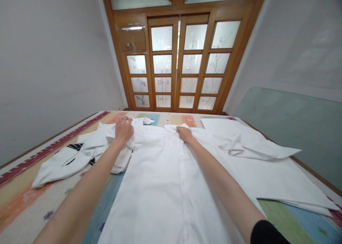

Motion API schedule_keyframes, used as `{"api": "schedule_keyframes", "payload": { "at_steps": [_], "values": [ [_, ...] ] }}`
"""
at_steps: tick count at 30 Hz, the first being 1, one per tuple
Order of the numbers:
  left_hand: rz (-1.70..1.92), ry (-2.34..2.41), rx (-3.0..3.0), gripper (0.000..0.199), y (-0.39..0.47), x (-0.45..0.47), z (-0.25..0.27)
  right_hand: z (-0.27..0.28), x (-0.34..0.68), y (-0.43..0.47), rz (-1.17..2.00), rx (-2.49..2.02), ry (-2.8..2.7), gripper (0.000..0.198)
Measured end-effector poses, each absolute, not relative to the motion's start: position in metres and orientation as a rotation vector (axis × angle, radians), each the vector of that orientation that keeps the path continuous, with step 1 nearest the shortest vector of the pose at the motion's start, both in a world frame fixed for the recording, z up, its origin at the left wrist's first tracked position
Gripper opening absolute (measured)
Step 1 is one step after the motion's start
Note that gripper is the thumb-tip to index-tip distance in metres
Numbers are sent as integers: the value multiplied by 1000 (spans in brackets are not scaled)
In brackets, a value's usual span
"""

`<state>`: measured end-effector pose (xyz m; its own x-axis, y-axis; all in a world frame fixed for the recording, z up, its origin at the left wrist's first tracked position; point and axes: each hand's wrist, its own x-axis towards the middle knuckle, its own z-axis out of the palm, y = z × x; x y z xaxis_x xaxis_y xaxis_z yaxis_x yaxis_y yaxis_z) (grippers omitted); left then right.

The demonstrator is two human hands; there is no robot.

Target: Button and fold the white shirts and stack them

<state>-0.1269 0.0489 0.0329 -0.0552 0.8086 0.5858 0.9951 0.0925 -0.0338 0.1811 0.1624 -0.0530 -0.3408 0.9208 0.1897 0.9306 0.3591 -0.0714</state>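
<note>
A white button-up shirt [160, 180] lies spread out in front of me, its collar at the far end and its button placket running towards me. My left hand [124, 128] is closed on the cloth at the shirt's left shoulder, where the sleeve begins; its fingertips are partly hidden. At the collar, my right hand [185, 134] pinches the white fabric. Left of the shirt lies crumpled white cloth [93, 144] with some black patterned patches, and I cannot tell how much of it is the shirt's sleeve.
A multicoloured patterned cloth [53, 204] covers the table. More white fabric [278, 180] lies flat on the right. Behind the table stand wooden doors [177, 66] with frosted panes. A pale green glass panel [294, 123] is at the right wall.
</note>
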Motion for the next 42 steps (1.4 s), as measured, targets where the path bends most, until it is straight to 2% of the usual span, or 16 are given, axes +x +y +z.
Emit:
{"api": "schedule_keyframes", "payload": {
  "at_steps": [5, 8, 13, 17, 22, 24, 27, 30, 38, 42],
  "values": [
    [-613, -1836, -2142, 30, 71, -48, 5, -54, 187, 163, -16, -1741, -2347, 51],
    [-566, -1873, -2310, 33, 85, 9, -23, -58, 189, 164, 26, -1773, -2263, 46],
    [-352, -2028, -2417, 50, 101, 62, -63, -70, 199, 173, 94, -1694, -1835, 38],
    [-466, -1952, -2413, 48, 103, 63, -77, -77, 204, 177, 115, -1564, -1712, 35],
    [-775, -1894, -2382, 48, 102, 59, -75, -83, 198, 176, 47, -1403, -2101, 32],
    [-717, -1811, -2482, 49, 102, 60, -76, -84, 196, 175, -21, -1469, -2140, 31],
    [-565, -1758, -2574, 49, 103, 62, -80, -84, 195, 174, -101, -1559, -2171, 40],
    [-569, -1740, -2549, 44, 103, 63, -83, -82, 193, 174, -58, -1631, -2253, 46],
    [-646, -1727, -2484, 29, 99, 66, -75, -64, 166, 188, 33, -1619, -2174, 37],
    [-672, -1865, -2443, 26, 98, 65, -74, -57, 131, 200, 202, -1630, -2110, 31]
  ]
}}
